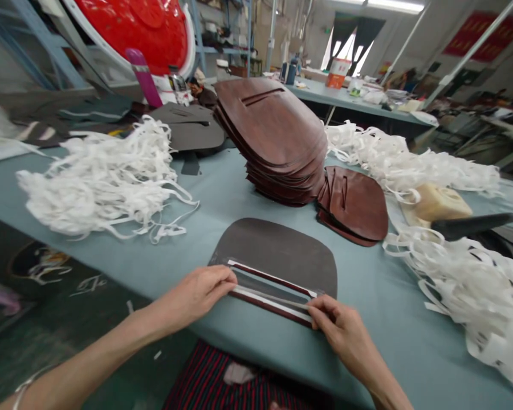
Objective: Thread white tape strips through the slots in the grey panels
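Observation:
A dark grey leather piece [277,250] with a long slot lies flat near the table's front edge. White tape strips [273,280] run along the slot's red-brown edges. My left hand [196,296] rests at the slot's left end, fingers closed on the end of a thin strip [269,297]. My right hand [342,330] pinches the same strip at the slot's right end, so it stretches between both hands along the lower edge.
A tall stack of brown leather pieces [273,136] stands behind, with a smaller stack [354,205] to its right. Heaps of white peeled strips lie at the left [102,182] and right [465,267]. A tan block [436,204] with a dark tool [474,225] sits at right.

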A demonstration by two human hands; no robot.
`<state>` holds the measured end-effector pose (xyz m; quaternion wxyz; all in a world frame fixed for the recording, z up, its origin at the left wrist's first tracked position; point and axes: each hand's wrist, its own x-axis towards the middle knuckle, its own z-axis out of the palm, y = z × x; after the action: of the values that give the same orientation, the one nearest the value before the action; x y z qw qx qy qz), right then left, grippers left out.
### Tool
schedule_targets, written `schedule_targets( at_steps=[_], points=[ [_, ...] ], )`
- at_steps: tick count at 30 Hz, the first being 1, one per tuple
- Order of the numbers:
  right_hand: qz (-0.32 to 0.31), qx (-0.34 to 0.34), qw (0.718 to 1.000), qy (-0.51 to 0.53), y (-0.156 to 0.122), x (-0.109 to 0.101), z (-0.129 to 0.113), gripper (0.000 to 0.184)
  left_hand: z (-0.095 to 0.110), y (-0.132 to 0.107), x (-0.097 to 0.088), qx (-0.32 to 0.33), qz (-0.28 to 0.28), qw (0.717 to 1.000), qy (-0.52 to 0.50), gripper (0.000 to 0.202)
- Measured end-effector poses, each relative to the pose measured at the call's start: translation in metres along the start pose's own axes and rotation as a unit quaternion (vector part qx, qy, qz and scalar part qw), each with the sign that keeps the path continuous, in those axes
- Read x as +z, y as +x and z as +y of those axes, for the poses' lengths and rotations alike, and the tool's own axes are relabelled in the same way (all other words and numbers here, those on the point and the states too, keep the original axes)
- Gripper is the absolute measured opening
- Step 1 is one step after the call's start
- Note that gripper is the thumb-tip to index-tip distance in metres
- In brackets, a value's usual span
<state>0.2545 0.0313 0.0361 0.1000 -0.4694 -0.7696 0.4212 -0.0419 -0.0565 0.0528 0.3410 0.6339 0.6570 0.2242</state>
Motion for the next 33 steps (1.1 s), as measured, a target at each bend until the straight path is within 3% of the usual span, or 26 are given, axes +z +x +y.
schedule_targets(
  at_steps=[3, 7, 14, 28, 31, 33],
  points=[
    [0.042, 0.052, 0.997, -0.03, 0.0, 0.009, 0.009, 0.036, -0.006, -0.003, -0.001, -0.084, 0.052, 0.995, 0.018, 0.017],
    [0.048, 0.032, 0.998, -0.029, 0.0, 0.016, 0.012, 0.039, -0.011, 0.0, 0.0, -0.099, 0.094, 0.99, 0.027, 0.017],
    [0.067, 0.068, 0.995, -0.02, -0.001, 0.015, 0.012, 0.044, -0.018, 0.006, 0.0, -0.161, 0.086, 0.983, 0.034, 0.015],
    [0.083, 0.07, 0.994, -0.002, 0.002, 0.017, 0.013, 0.04, -0.021, 0.013, 0.002, -0.184, 0.091, 0.977, 0.056, 0.015],
    [0.092, 0.085, 0.992, -0.005, 0.005, 0.016, 0.015, 0.039, -0.02, 0.011, 0.01, -0.175, 0.121, 0.972, 0.103, 0.01],
    [0.095, 0.089, 0.991, -0.004, 0.005, 0.015, 0.015, 0.036, -0.018, 0.009, 0.018, -0.124, 0.16, 0.969, 0.145, 0.007]
  ],
)
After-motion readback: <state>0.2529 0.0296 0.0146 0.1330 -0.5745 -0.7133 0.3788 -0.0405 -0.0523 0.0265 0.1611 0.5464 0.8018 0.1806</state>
